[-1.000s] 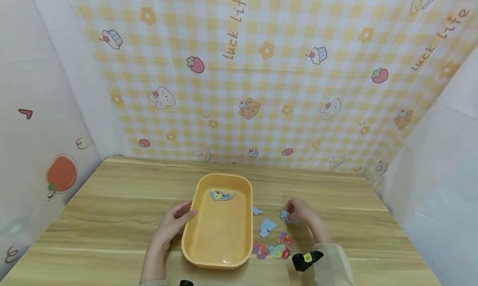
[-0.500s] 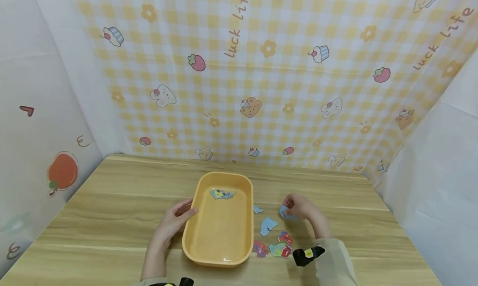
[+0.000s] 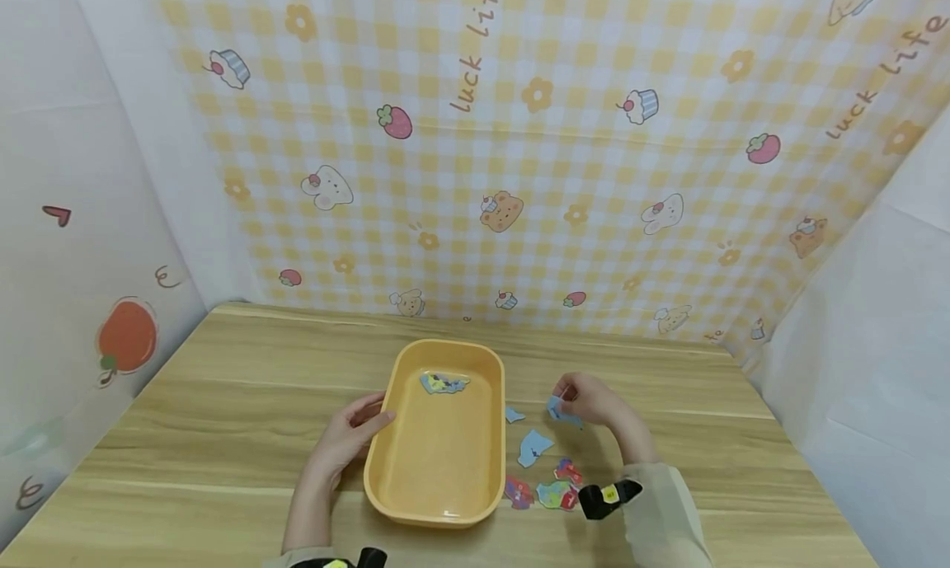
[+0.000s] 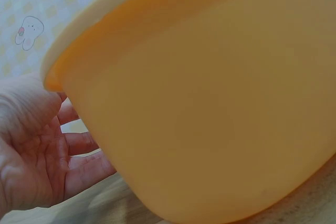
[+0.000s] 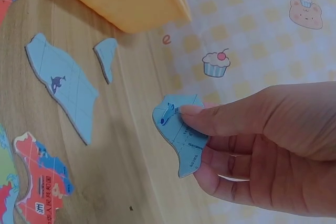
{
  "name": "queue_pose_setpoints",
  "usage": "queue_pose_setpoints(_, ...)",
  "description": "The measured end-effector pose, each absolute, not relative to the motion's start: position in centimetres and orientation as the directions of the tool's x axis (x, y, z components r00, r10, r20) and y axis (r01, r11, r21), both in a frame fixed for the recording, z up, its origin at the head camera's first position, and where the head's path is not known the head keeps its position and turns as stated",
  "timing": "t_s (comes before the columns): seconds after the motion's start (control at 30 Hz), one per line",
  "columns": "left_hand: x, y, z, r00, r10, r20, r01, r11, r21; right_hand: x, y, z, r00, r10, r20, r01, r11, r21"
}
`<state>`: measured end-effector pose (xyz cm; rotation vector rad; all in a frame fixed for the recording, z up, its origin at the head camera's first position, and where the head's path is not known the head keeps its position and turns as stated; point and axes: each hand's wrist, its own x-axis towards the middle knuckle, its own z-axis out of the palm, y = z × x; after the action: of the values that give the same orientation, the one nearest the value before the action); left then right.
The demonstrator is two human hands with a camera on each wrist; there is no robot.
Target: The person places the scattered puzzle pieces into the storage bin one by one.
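Observation:
The right hand [image 3: 590, 401] pinches a light blue puzzle piece [image 5: 181, 135] between thumb and fingers, above the table; a small dolphin picture shows on it in the right wrist view. On the left side of the yellow tray [image 3: 438, 469], the left hand [image 3: 347, 436] grips the rim, thumb over the edge and fingers along the outer wall [image 4: 89, 169]. Inside the tray, near its far end, lies a blue and yellow piece [image 3: 444, 383]. A larger blue piece [image 5: 65, 85] and a small blue piece [image 5: 106, 57] lie on the table between the tray and the right hand.
Red and purple [image 3: 519, 493], green and red [image 3: 555, 495], and red and blue [image 3: 567, 471] pieces lie on the wooden table [image 3: 223, 403], right of the tray. A checkered cloth [image 3: 534, 156] hangs behind, with white cloth at both sides.
The right hand has moved up and slightly left in the head view, carrying the pinched blue piece. The left hand keeps its grip on the tray, and the view has shifted slightly.

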<state>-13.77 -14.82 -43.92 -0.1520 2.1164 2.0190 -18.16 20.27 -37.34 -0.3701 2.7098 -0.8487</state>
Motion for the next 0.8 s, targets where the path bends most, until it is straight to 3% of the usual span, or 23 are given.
queue_pose_setpoints(0.27,-13.7,-14.8,-43.9,-0.972,0.068,-0.226,-0.222,0.061,0.973,-18.8,19.4,-36.3,-0.904,-0.405,-0.135,-0.254,0.765,-0.592)
queue_pose_setpoints(0.8,-13.7,-14.8,-43.9,-0.972,0.071,-0.223,-0.220,0.057,0.974,-19.5,16.2,-34.6,-0.892,-0.423,-0.157,-0.263,0.769,-0.582)
